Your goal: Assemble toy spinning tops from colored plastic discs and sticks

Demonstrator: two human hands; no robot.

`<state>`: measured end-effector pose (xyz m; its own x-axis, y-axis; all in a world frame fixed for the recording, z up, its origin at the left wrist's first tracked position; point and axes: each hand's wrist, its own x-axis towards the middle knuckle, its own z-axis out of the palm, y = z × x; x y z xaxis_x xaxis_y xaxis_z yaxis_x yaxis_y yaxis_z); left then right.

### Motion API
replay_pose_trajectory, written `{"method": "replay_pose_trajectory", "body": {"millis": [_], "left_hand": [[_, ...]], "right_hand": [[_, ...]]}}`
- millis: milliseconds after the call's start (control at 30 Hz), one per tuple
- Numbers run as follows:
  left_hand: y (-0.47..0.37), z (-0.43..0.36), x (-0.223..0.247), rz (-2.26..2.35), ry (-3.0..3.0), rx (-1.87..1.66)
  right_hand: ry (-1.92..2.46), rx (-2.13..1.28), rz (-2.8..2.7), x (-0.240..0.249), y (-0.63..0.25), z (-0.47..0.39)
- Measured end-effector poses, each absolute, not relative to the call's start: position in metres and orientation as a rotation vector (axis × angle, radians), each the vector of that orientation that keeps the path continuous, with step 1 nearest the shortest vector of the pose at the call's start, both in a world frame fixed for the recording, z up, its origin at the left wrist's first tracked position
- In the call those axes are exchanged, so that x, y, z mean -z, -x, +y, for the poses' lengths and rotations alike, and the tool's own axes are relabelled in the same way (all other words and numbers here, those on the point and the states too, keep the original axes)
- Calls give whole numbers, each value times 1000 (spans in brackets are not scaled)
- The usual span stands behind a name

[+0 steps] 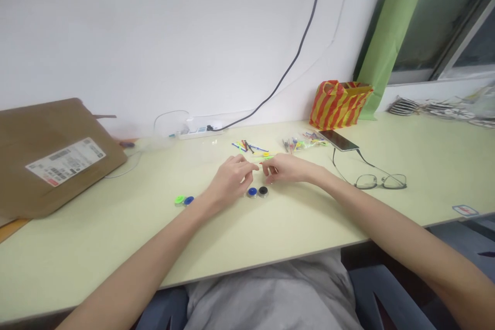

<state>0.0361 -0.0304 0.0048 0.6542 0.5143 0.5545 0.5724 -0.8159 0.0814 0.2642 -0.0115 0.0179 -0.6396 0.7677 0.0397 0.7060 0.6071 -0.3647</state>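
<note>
"So, how are your hands?"

"My left hand has its fingers bent, my right hand too, their tips nearly meeting. A reddish bit shows by the right one's tips (tiny, from where I look); whether either hand is clamped on it, I can't tell."

"And close by?"

"A blue cap and a black cap sit side by side, just nearer me. A green cap and second blue cap sit to the left. Coloured sticks lie just past my hands."

"Farther out?"

"Phone and glasses to the right; striped bag behind the phone."
</note>
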Motion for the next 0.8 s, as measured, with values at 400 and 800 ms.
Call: {"method": "replay_pose_trajectory", "body": {"millis": [400, 800], "left_hand": [[-35, -28, -3, -938, 2793, 817], [-37, -33, -6, -1049, 2802, 808]], "right_hand": [[1237, -434, -2653, -19, -263, -12], [1231, -428, -2645, -16, -262, -10]]}}
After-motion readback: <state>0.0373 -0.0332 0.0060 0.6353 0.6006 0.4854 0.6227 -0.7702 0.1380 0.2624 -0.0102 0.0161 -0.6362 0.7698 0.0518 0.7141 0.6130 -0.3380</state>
